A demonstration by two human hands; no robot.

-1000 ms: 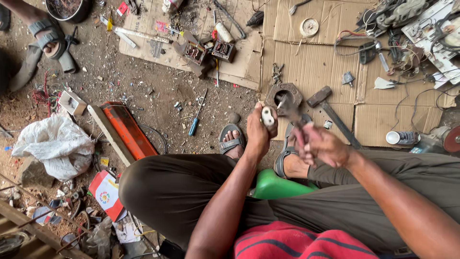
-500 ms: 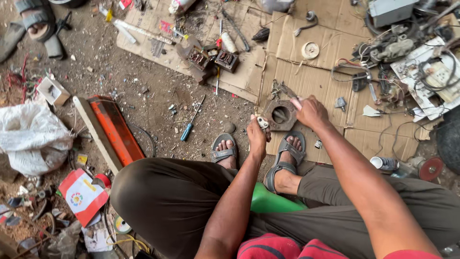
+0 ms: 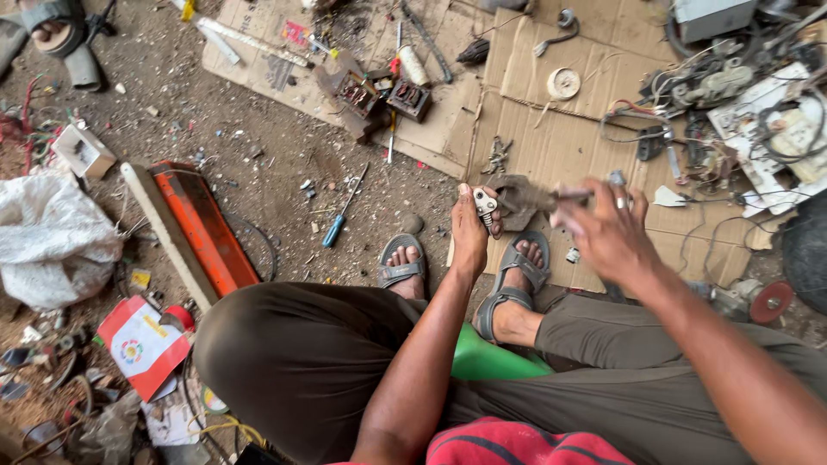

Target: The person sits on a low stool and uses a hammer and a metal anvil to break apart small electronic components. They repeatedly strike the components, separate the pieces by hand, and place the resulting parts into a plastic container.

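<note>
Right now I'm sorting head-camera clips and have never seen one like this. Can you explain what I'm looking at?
A camera worn on a seated person's head looks down over their knees and sandalled feet. There is no machine, only two bare hands. The left hand grips a rusty metal part with a small white fitting; the right hand is blurred and holds a thin tool against it. Around them lie flattened cardboard, a blue-handled screwdriver, an orange metal tray, a white sack and tangled wires on dirt ground.

Bare ground (image 3: 284,185) lies open between the screwdriver (image 3: 343,218) and orange tray (image 3: 205,228).
</note>
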